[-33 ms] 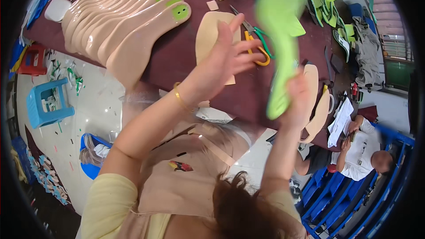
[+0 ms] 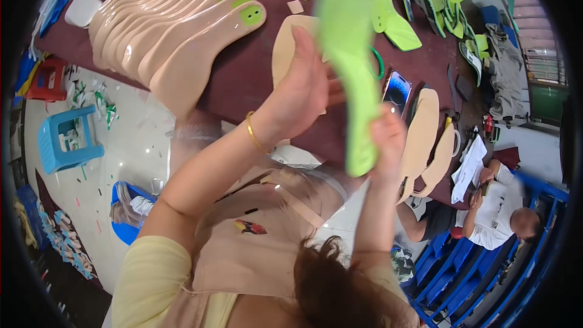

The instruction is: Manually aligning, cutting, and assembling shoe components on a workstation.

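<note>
Green sole-shaped piece [image 2: 348,48], in the head view: raised over the dark red surface [image 2: 243,54], between left hand [image 2: 300,88] and right hand [image 2: 388,140]. Lengthwise, running from narrow end near to broader, blurred end far. Held near the narrow end, along its right edge, by the right hand, the nearer of the two. To its left, left hand loosely open, thumb upright, fingers partly behind the piece; cannot tell whether touching. Just beyond the right hand, phone [image 2: 398,89] lying on the surface; at upper left, overlapping row of beige soles [image 2: 185,70]. On the floor [image 2: 136,130] at left, blue container [image 2: 126,232] with grey and white contents, too small to name.
</note>
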Tool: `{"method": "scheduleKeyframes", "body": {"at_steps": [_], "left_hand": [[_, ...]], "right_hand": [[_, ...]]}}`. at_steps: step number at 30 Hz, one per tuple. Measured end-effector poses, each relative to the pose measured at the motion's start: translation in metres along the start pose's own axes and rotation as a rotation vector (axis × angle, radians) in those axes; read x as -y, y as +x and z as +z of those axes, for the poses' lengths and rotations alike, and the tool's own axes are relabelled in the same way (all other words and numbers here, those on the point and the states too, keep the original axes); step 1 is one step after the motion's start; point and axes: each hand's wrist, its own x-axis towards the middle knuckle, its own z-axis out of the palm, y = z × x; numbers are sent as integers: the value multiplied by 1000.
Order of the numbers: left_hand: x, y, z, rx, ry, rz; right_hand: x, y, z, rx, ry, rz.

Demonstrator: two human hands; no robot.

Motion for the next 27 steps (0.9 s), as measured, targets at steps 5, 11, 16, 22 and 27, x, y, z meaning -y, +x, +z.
{"method": "scheduleKeyframes", "body": {"at_steps": [5, 11, 16, 22, 27], "left_hand": [[5, -37, -21, -80, -89, -122], [2, -69, -13, -20, -167, -43], [4, -90, -19, -40, 86, -50], [15, -107, -18, -4, 42, -17], [23, -113, -15, -17, 63, -11]], "right_hand": [[-9, -65, 80, -19, -146, 23], [12, -57, 100, -130, -334, -372], [39, -56, 120, -210, -402, -593], [47, -53, 136, -220, -571, -738], [35, -45, 133, -247, -736, -871]]}}
